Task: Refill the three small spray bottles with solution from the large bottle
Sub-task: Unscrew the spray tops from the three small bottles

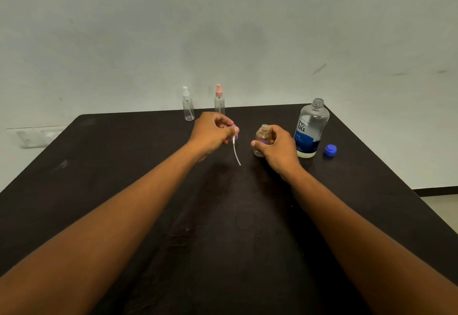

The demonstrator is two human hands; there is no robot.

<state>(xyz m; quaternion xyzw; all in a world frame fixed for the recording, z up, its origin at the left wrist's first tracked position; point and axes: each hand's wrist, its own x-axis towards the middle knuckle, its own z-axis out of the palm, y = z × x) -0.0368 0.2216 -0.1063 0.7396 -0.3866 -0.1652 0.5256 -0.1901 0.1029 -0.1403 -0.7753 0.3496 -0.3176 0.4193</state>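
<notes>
My left hand [213, 130] pinches a purple spray head [235, 133], whose white dip tube hangs down over the table. My right hand [276, 147] grips a small clear bottle [261, 141] with an open neck, standing on the black table [223, 215]. To its right stands the large solution bottle [311, 130], uncapped, with a blue label. Its blue cap [330, 150] lies on the table beside it. Two more small spray bottles stand at the far edge: one with a white head [187, 106], one with a pink head [219, 101], partly hidden behind my left hand.
A pale wall rises right behind the table's far edge. The table's right edge drops to a light floor [441, 210]. A white wall socket plate [37, 136] sits low at the left.
</notes>
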